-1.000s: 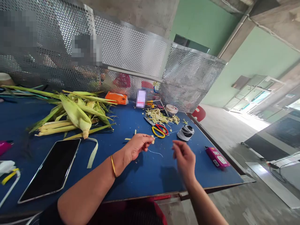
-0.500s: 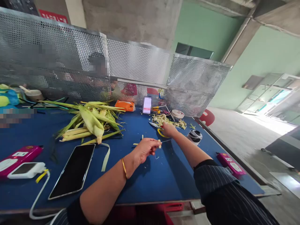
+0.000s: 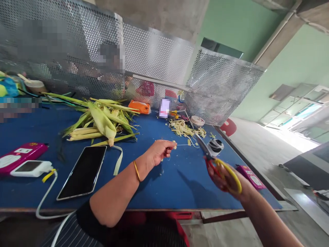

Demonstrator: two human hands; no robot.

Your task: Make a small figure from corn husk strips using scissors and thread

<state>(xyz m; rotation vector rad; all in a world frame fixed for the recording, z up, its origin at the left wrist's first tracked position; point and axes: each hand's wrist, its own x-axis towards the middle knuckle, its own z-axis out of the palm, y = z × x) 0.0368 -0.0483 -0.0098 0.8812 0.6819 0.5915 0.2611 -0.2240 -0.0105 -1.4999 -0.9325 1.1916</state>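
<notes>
My left hand (image 3: 162, 151), with a gold bangle at the wrist, is closed in a pinch over the blue table (image 3: 164, 192). Between its fingertips is a small pale piece of corn husk (image 3: 175, 145); a thin white thread (image 3: 183, 145) stretches from it to the right. My right hand (image 3: 223, 180) grips a pair of scissors (image 3: 211, 158) with red and yellow handles, raised at the right. Their blades point up and away, and I cannot tell how far apart they are. Just beyond the blades lies a heap of husk scraps (image 3: 181, 127).
A pile of corn husks (image 3: 102, 121) lies left of centre, near a black-screened phone (image 3: 82, 171). Magenta devices (image 3: 23, 156) sit at both sides. A thread spool (image 3: 215, 147), a tape roll (image 3: 197, 120) and an orange packet (image 3: 140, 107) stand toward the perforated metal screen (image 3: 156, 55).
My right hand has picked up the scissors from beside the husk scraps and brought them nearer and to the right. My left hand keeps its pinch; the camera view has shifted slightly.
</notes>
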